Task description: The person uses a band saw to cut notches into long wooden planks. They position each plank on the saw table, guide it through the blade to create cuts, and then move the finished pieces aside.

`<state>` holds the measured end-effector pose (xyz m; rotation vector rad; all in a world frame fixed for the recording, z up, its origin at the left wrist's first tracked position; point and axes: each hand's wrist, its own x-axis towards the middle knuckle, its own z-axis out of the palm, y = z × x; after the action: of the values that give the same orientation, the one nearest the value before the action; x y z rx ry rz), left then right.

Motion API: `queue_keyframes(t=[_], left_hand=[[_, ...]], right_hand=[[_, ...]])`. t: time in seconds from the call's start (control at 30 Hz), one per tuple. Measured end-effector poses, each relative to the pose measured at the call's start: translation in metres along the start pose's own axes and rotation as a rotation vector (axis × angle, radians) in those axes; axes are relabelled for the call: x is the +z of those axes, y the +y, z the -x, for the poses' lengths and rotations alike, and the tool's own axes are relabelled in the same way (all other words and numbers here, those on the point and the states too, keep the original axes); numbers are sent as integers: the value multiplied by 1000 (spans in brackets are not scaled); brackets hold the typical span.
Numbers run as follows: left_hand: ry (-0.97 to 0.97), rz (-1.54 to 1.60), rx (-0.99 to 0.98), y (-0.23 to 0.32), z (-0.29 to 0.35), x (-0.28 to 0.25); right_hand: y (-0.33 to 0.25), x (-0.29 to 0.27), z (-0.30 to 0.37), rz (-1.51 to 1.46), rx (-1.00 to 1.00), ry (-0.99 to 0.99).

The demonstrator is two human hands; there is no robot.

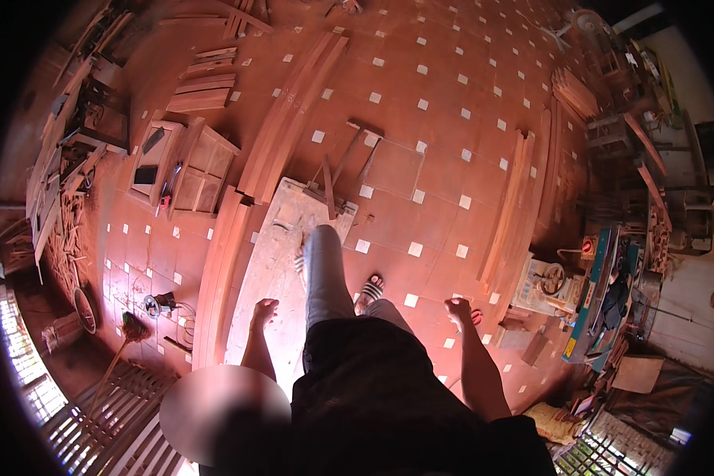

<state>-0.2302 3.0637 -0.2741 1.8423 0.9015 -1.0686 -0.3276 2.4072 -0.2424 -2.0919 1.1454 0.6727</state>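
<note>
My left hand (265, 309) hangs over the pale, worn wooden bench (250, 293), fingers loosely curled and thumb apart. I see nothing held in it. My right hand (458, 309) is out over the tiled floor, also loosely curled with no held thing visible. Just beside its wrist shows a small red object (476, 317), too small to name; it seems to lie beyond the hand. One leg in grey trousers (328, 274) is raised over the bench. A striped sandal (370, 287) is on my other foot, on the floor.
Long timber beams (222, 270) lie left of the bench. Beyond them stand wooden cabinet frames (202, 170) with tools. More planks (504, 214) lie at the right, near a machine with a handwheel (549, 279). A broom (133, 327) leans at the lower left.
</note>
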Motion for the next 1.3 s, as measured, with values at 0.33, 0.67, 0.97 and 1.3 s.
queue_keyframes(t=[0.33, 0.67, 0.97, 1.3], left_hand=[[143, 305, -41, 20, -10, 113], [149, 652, -112, 72, -3, 136], [331, 899, -103, 100, 11, 107], [299, 977, -291, 75, 39, 158]], right_hand=[[-36, -149, -64, -127, 98, 14], [-202, -151, -149, -100, -99, -213], [-301, -156, -181, 0, -230, -254], [-380, -156, -196, 14, -219, -329]])
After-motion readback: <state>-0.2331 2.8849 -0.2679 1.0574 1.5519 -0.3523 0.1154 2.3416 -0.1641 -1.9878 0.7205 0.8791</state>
